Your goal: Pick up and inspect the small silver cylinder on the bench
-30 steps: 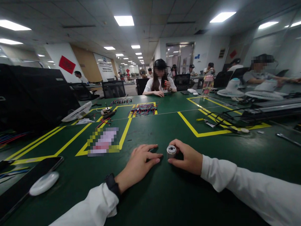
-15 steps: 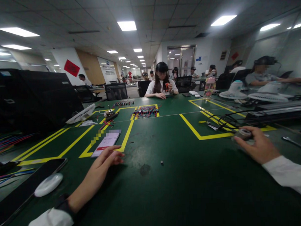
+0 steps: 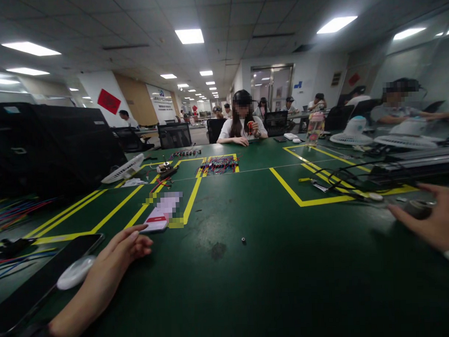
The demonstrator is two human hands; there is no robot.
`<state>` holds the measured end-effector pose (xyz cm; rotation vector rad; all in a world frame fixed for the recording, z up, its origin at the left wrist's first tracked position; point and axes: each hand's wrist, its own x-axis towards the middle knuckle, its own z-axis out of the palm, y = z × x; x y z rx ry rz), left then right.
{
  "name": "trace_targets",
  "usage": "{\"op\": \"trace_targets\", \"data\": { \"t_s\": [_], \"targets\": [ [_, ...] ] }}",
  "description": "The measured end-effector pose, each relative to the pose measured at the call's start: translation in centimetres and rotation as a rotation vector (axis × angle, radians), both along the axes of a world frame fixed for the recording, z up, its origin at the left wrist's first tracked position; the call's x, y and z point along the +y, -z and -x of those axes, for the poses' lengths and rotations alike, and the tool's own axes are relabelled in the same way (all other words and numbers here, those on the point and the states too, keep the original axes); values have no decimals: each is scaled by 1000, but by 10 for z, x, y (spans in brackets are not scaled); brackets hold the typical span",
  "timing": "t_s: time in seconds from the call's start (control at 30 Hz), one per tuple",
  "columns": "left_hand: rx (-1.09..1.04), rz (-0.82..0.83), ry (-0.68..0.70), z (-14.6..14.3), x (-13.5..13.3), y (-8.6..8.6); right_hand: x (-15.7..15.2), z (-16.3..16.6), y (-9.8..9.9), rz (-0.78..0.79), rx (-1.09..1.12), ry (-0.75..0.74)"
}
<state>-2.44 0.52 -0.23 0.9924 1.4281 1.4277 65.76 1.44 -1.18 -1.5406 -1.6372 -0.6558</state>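
My right hand (image 3: 434,220) is far out at the right edge of the green table (image 3: 250,285). Its fingers curl round a small metal cylinder (image 3: 417,208), which is blurred and partly hidden. My left hand (image 3: 117,258) rests low at the left, fingers loosely stretched toward a card with a red stripe (image 3: 158,222), holding nothing. A tiny dark part (image 3: 243,240) lies alone on the table between my hands, beside a dull smudge (image 3: 218,251).
A white oval object (image 3: 75,273) and a black phone (image 3: 40,278) lie near my left forearm. Yellow tape lines (image 3: 284,186) mark squares. Cables and tools (image 3: 343,181) sit right; coloured wires (image 3: 219,164) lie farther back. People sit at the far side.
My right hand carried the metal cylinder from the table's middle out to the far right. My left hand drew back to the left. The tiny dark part stayed where the hands were.
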Motion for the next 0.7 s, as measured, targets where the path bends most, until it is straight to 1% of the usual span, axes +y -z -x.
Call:
{"op": "trace_targets", "data": {
  "t_s": [0.03,0.07,0.1,0.17,0.2,0.27,0.33,0.4,0.47,0.53,0.63,0.7],
  "targets": [
    [11,-1,-5,-2,0,-1,-2,21,-5,-1,-50,54],
    [20,-5,-9,-5,0,-1,-2,44,-9,23,-105,54],
    [29,-10,-11,-6,-1,-2,-3,68,-10,75,-152,-21],
    [32,-19,-5,-8,-2,-2,0,121,-9,230,-170,-316],
    [26,-24,3,-7,-3,-2,2,148,-6,318,-145,-455],
    [1,-36,20,-5,-3,-1,7,200,-2,514,-56,-666],
    [-20,-43,38,-2,-4,0,13,245,-1,670,30,-806],
    [-28,-43,48,0,-4,1,19,278,-2,737,73,-885],
    [-32,-44,51,0,-4,1,24,300,-4,741,55,-924],
    [-32,-49,53,1,-4,2,28,311,-4,728,8,-951],
    [-31,-48,53,2,-3,3,29,310,-3,710,-12,-968],
    [-37,-49,59,4,-4,3,28,298,-6,683,5,-959]
  ]
}}
